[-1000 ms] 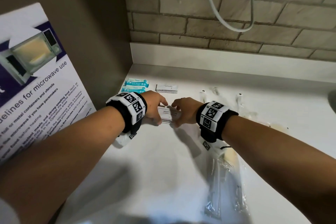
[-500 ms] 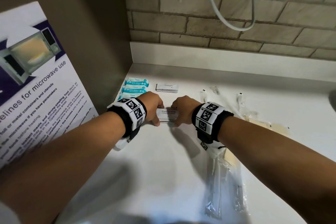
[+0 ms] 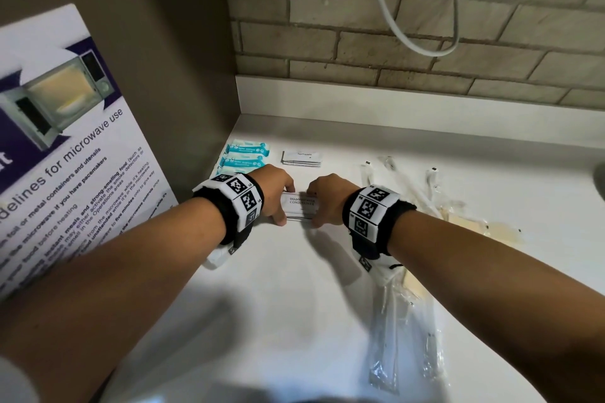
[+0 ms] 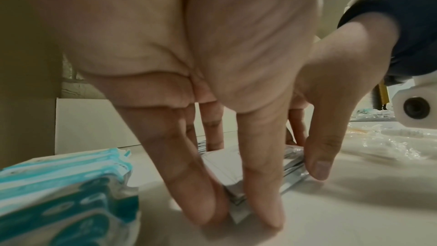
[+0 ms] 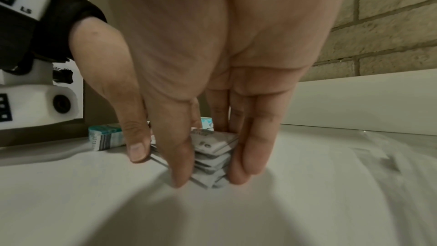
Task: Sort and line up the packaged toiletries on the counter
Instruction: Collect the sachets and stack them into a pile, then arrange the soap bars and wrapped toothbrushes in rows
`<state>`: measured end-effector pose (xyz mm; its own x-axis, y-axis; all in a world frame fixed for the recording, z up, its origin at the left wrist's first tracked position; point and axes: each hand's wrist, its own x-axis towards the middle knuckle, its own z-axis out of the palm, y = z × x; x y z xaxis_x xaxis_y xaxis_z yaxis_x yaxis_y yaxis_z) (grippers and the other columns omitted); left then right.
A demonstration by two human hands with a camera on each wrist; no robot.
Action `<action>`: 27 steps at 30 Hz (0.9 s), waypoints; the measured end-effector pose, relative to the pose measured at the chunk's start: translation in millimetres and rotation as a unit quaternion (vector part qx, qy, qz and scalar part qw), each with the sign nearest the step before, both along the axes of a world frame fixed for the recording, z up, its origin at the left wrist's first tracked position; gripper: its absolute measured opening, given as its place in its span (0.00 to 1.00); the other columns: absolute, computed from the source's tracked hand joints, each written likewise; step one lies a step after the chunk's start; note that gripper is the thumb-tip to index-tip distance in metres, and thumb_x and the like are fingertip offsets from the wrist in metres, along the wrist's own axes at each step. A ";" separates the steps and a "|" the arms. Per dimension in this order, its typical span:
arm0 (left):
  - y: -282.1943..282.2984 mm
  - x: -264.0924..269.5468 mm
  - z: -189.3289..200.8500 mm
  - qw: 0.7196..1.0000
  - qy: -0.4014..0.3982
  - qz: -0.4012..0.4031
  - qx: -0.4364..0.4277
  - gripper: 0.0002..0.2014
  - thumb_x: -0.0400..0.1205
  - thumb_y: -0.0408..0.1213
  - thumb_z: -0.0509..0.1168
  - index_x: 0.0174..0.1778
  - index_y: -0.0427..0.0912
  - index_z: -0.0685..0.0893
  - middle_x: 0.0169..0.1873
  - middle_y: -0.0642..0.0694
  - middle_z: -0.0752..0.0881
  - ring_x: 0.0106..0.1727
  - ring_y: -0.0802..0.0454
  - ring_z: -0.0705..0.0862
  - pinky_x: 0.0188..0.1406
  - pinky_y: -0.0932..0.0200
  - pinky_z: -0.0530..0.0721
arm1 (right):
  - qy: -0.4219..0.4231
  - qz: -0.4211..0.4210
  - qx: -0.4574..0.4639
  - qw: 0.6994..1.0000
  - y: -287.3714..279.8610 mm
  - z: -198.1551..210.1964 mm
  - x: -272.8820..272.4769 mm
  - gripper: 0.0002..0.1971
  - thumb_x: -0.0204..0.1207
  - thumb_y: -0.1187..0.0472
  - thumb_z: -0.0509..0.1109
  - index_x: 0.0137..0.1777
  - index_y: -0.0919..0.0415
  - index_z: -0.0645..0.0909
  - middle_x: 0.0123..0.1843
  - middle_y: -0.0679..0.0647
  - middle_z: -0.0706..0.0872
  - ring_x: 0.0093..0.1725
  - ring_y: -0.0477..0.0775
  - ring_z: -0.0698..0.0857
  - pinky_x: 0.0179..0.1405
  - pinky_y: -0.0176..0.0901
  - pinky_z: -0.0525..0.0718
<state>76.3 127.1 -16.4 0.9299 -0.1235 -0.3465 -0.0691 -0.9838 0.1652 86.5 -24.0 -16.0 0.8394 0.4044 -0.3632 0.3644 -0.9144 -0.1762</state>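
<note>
A stack of white shampoo-with-conditioner sachets (image 3: pixel 299 211) lies on the white counter (image 3: pixel 278 304). My left hand (image 3: pixel 285 204) pinches its left end, thumb on the near side and fingers on the far side. My right hand (image 3: pixel 312 206) pinches the right end the same way. The left wrist view shows my left hand (image 4: pixel 236 216) straddling a corner of the stack (image 4: pixel 227 171). In the right wrist view my right hand (image 5: pixel 210 179) has its fingertips down beside the uneven stack (image 5: pixel 212 143). Teal wipe packets (image 3: pixel 245 157) and toothpaste sachets (image 3: pixel 302 159) lie in a row behind.
Clear-wrapped long items (image 3: pixel 402 321) lie loose to the right, with more (image 3: pixel 425 193) and yellowish packets (image 3: pixel 465 222) further back. A microwave poster (image 3: pixel 65 157) leans on the left wall. A brick wall with a hanging cable (image 3: pixel 393 26) closes the back.
Both hands have closed in slightly on the stack's ends. The stack itself stays in about the same spot.
</note>
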 end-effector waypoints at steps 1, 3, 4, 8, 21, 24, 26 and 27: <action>-0.2 0.0 0.3 1.000 0.000 0.001 0.000 0.32 0.64 0.43 0.84 0.64 0.50 0.84 0.55 0.48 0.88 0.54 0.47 0.86 0.57 0.52 0.85 | 0.001 -0.001 0.001 1.000 -0.4 -0.2 -0.4 0.25 0.64 0.53 0.81 0.60 0.61 0.83 0.55 0.57 0.88 0.48 0.58 0.85 0.42 0.41 0.80; -1.2 -0.1 1.5 1.000 0.000 0.001 0.000 0.32 0.64 0.43 0.84 0.65 0.50 0.83 0.55 0.49 0.88 0.54 0.47 0.86 0.58 0.53 0.85 | 0.003 -0.004 0.000 1.000 -0.8 0.2 -1.0 0.25 0.65 0.54 0.81 0.61 0.60 0.82 0.55 0.57 0.87 0.49 0.58 0.85 0.42 0.41 0.79; -1.8 -0.3 1.9 1.000 0.001 0.001 0.000 0.32 0.64 0.43 0.84 0.65 0.50 0.83 0.55 0.49 0.88 0.54 0.47 0.86 0.58 0.53 0.85 | 0.005 -0.005 0.000 1.000 -0.8 0.3 -1.2 0.25 0.65 0.54 0.81 0.62 0.60 0.82 0.56 0.56 0.87 0.51 0.58 0.86 0.41 0.41 0.78; -2.0 -1.6 3.1 1.000 0.009 0.003 -0.004 0.31 0.64 0.43 0.84 0.64 0.50 0.83 0.53 0.49 0.88 0.52 0.48 0.86 0.58 0.52 0.85 | 0.005 -0.002 -0.006 1.000 0.1 1.3 -2.5 0.25 0.64 0.56 0.81 0.62 0.60 0.82 0.56 0.57 0.88 0.47 0.58 0.84 0.41 0.41 0.78; -21.4 3.0 44.2 0.996 -0.039 -0.024 -0.081 0.34 0.71 0.46 0.79 0.73 0.46 0.78 0.67 0.48 0.82 0.63 0.49 0.82 0.56 0.63 0.75 | -0.048 -0.081 0.086 0.992 -77.4 32.4 8.4 0.24 0.75 0.51 0.72 0.70 0.56 0.77 0.63 0.54 0.86 0.62 0.56 0.84 0.62 0.44 0.80; -51.2 10.1 51.9 0.983 -0.081 -0.007 -0.164 0.18 0.78 0.42 0.74 0.62 0.41 0.85 0.56 0.45 0.88 0.51 0.48 0.86 0.51 0.61 0.81 | -0.072 -0.144 0.047 0.986 -120.3 38.2 22.1 0.20 0.77 0.54 0.69 0.69 0.55 0.78 0.63 0.53 0.87 0.63 0.57 0.84 0.63 0.45 0.80; -74.2 16.4 50.2 0.982 -0.093 -0.010 -0.166 0.11 0.80 0.41 0.71 0.54 0.39 0.89 0.50 0.44 0.90 0.51 0.45 0.87 0.50 0.60 0.81 | -0.075 -0.177 0.006 0.981 -144.5 38.4 28.1 0.21 0.78 0.55 0.69 0.70 0.56 0.78 0.66 0.55 0.85 0.66 0.58 0.82 0.64 0.45 0.79; -85.5 19.9 47.5 0.983 -0.093 -0.014 -0.159 0.11 0.81 0.41 0.69 0.51 0.39 0.90 0.48 0.43 0.90 0.52 0.44 0.87 0.50 0.60 0.80 | -0.071 -0.187 -0.013 0.980 -153.0 37.4 29.0 0.21 0.78 0.55 0.69 0.71 0.57 0.77 0.67 0.55 0.84 0.67 0.58 0.81 0.64 0.45 0.78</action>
<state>96.2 41.7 31.2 0.9680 -0.2248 -0.1115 -0.1536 -0.8820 0.4455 115.5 -176.9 21.3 0.9699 0.0509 -0.2383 0.0216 -0.9921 -0.1239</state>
